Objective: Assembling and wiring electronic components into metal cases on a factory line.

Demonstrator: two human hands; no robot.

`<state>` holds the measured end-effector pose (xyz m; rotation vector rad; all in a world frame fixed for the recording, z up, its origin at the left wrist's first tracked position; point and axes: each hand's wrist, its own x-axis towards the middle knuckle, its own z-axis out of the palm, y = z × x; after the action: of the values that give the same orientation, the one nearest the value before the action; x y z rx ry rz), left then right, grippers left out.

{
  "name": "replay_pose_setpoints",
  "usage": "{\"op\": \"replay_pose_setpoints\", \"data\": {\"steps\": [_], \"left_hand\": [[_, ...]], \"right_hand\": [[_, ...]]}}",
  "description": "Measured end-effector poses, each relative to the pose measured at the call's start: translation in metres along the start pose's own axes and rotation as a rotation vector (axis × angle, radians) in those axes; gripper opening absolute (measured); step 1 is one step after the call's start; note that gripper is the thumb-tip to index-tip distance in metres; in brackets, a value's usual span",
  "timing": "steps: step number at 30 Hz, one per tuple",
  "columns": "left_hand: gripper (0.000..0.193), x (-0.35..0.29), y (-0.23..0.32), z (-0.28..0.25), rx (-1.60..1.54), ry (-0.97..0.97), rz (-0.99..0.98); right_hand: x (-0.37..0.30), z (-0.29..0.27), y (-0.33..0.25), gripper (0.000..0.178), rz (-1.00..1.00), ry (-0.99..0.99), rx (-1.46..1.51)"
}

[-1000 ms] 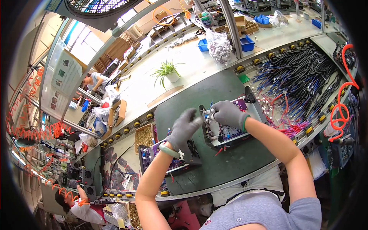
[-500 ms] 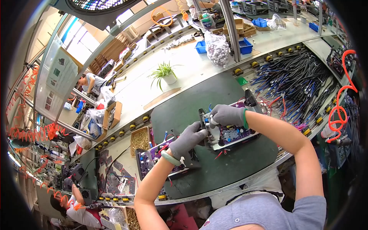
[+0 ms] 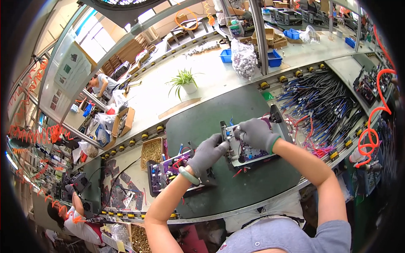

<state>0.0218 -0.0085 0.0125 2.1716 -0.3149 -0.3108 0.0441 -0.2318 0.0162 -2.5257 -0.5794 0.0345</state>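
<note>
An open electronic chassis [image 3: 262, 157] with a purple circuit board sits on the dark green mat [image 3: 253, 189]. My left hand [image 3: 207, 152], in a grey glove, closes on the chassis's black end panel [image 3: 223, 129] at its left side. Over the board, close to that panel, is my gloved right hand [image 3: 255, 134]. Its fingers are curled together, and whatever they hold is too small or hidden to make out. A second chassis [image 3: 158, 176] with a purple board and red and blue wires lies left of my left wrist, partly covered by my forearm.
A cardboard box [image 3: 145, 162] of small metal parts stands left of the mat. Black and blue cables [image 3: 320, 95] are heaped at the right, near a hanging orange coiled hose [image 3: 368, 141]. Beyond the mat stands a potted plant [image 3: 190, 87]. Co-workers sit at the left.
My right hand has drawn slightly right, away from the end panel, and a white piece seen at its fingertips no longer shows. My left hand stays at the panel. The view has shifted slightly.
</note>
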Motion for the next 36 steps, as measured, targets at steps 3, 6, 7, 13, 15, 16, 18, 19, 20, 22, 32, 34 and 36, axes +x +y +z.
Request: {"op": "replay_pose_setpoints", "data": {"steps": [3,6,7,13,15,16,18,19,20,22,32,34,36], "left_hand": [[0.037,0.005,0.023,0.006,0.502,0.449,0.356],[0.027,0.022,0.042,0.015,0.524,0.408,0.444],[0.024,0.026,0.046,0.017,0.614,0.385,0.507],[0.026,0.038,0.027,0.022,0.379,0.226,0.161],[0.03,0.039,0.019,0.027,0.553,0.341,0.261],[0.03,0.038,0.021,0.027,0.553,0.338,0.26],[0.033,0.036,0.026,0.025,0.629,0.358,0.367],[0.033,0.036,0.024,0.024,0.63,0.359,0.362],[0.031,0.036,0.021,0.021,0.584,0.334,0.364],[0.028,0.036,0.019,0.018,0.533,0.306,0.363],[0.047,0.016,0.009,-0.017,-0.466,-0.334,-0.249],[0.043,0.011,0.012,-0.024,-0.533,-0.331,-0.306],[0.041,0.01,0.015,-0.022,-0.546,-0.314,-0.287]], "right_hand": [[-0.001,0.011,0.006,0.026,0.028,0.047,-0.076],[0.001,0.018,0.002,0.024,-0.011,0.101,-0.123],[-0.001,0.017,0.002,0.024,-0.018,0.102,-0.12],[-0.019,0.018,0.002,0.021,-0.019,0.296,0.208],[-0.023,0.024,0.0,0.019,-0.078,0.418,0.143],[-0.025,0.026,0.0,0.019,-0.076,0.416,0.144],[-0.027,0.029,0.0,0.016,-0.17,0.552,0.166],[-0.026,0.03,0.0,0.016,-0.172,0.548,0.169],[-0.024,0.031,0.0,0.016,-0.185,0.569,0.131],[-0.019,0.031,0.002,0.016,-0.194,0.584,0.092],[0.011,0.008,-0.011,0.009,-0.229,0.007,-0.54],[0.015,0.007,-0.015,0.013,-0.235,-0.088,-0.477],[0.014,0.004,-0.022,0.014,-0.189,-0.102,-0.521]]}}
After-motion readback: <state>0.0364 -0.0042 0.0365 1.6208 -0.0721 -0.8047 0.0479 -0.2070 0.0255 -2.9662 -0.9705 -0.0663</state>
